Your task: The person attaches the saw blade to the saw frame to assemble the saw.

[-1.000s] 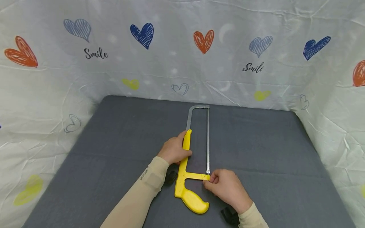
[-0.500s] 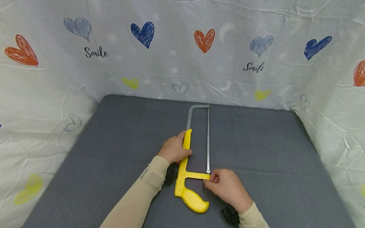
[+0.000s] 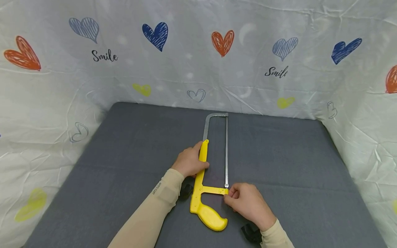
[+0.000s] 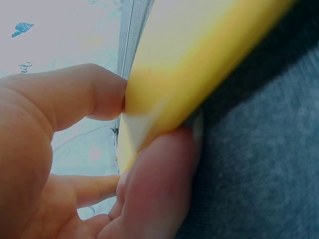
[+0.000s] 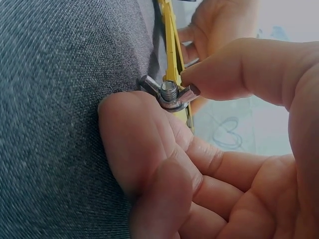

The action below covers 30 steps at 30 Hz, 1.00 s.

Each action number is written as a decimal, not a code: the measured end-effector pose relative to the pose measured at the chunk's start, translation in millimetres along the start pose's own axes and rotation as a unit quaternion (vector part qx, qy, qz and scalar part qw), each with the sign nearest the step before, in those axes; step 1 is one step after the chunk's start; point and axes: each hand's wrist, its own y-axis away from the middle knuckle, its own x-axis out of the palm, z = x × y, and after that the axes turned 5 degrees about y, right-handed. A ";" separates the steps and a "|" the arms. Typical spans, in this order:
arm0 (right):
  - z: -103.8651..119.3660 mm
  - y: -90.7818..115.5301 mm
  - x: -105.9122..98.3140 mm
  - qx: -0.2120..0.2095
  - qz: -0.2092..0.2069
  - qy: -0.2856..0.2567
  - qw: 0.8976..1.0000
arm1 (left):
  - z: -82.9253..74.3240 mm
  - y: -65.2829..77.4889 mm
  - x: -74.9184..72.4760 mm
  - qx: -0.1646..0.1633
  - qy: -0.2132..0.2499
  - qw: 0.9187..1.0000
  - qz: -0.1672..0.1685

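A hacksaw [image 3: 211, 217] with a yellow handle and a grey metal front bow lies on the dark cloth, its bow pointing away from me. My left hand [image 3: 188, 163] grips the yellow spine, thumb on top and fingertips tucked under the side, as the left wrist view shows. The blade [image 3: 226, 151] runs straight along the saw's right side. At the blade's near end, my right hand [image 3: 249, 206] has thumb and index finger around a metal wing nut [image 5: 172, 99] on a threaded bolt. In the right wrist view, the thumb touches one wing and the finger lies by the other.
Dark grey cloth [image 3: 288, 162] covers the table. A white curtain [image 3: 192, 51] printed with hearts and "Smile" stands behind it and along both sides. Black straps [image 3: 251, 233] show by the wrists.
My right thumb has shifted slightly to the right at the wing nut. The left hand and the hacksaw stay in place; the head view has tilted a little.
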 end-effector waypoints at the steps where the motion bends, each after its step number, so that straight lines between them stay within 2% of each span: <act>1: -0.4 0.0 0.0 0.000 0.001 -0.002 1.000 | 0.0 0.0 -0.1 0.000 0.000 1.000 0.000; 30: -1.0 0.4 -2.0 -0.019 0.019 -0.029 0.999 | 0.9 -0.9 -0.8 0.001 0.000 1.000 0.005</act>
